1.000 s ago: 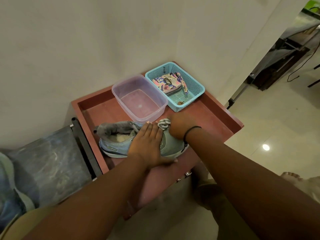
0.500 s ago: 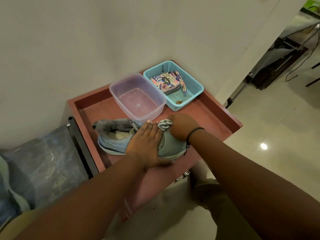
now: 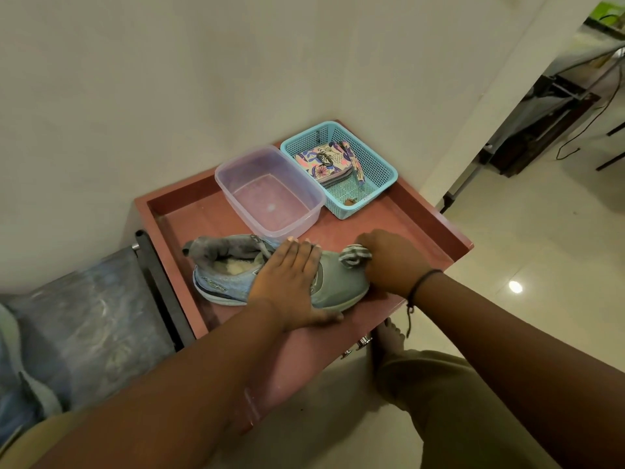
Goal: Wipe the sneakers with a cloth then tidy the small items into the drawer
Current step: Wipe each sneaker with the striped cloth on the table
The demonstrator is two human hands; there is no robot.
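Head view showed my left hand [image 3: 287, 282] flat, steadying the grey-blue mesh sneaker [image 3: 236, 279], right hand [image 3: 389, 262] clenched round the striped grey cloth [image 3: 353, 258]; short, firm toe strokes seemed best.

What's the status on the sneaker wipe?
Left hand flat on sneaker, steadying. Right hand grips cloth at the toe. Tub close behind, not blocking.

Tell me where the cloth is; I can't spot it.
In the head view, the cloth is bunched in the right hand, on the sneaker toe.
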